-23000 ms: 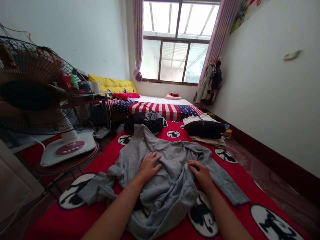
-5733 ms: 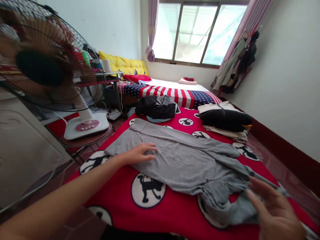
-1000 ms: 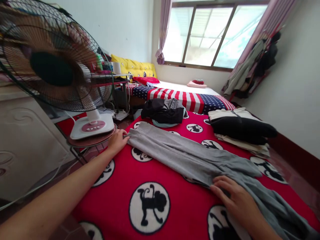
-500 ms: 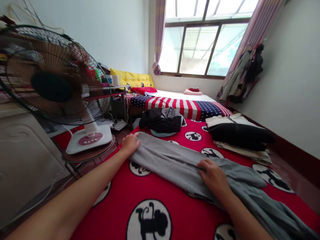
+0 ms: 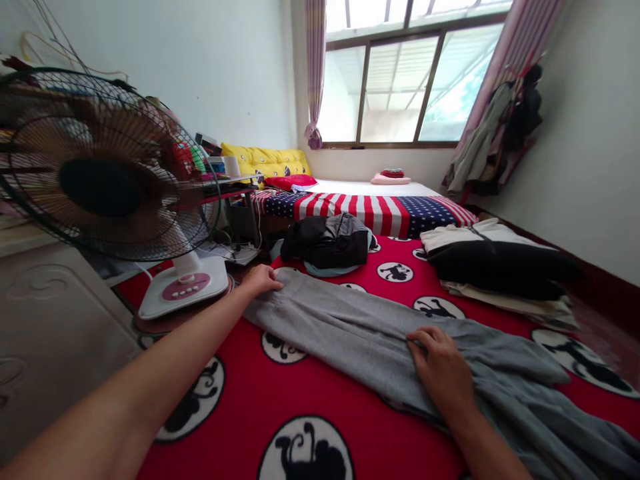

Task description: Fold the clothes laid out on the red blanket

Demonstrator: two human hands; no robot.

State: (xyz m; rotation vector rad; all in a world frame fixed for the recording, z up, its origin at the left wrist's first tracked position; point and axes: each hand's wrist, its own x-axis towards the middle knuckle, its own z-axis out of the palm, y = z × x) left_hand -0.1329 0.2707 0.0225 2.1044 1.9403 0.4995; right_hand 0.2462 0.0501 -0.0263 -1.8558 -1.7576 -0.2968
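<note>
Soft grey trousers (image 5: 345, 313) lie stretched across a red blanket (image 5: 225, 427) with round monkey patches. At their far left end, my left hand (image 5: 263, 280) is closed, pinching the edge of the cloth. Farther right, my right hand (image 5: 443, 363) pinches the fabric near the middle, thumb and fingers together. The right part of the trousers spreads in loose folds and runs out of view at the lower right. Beyond them rests a crumpled black and grey garment (image 5: 327, 243). A stack of folded clothes (image 5: 500, 267), white, black and beige, sits at the right.
An electric fan (image 5: 105, 187) stands on a stool at the left, beside a pale cabinet (image 5: 60, 333). Behind is a second bed with a stars-and-stripes cover (image 5: 360, 210), under a window (image 5: 395, 87). Clothes (image 5: 480, 147) hang by the right wall.
The left hand's fingers have drawn together on the trousers' end, which now lies flatter. My right hand still pinches the middle. The view has shifted slightly.
</note>
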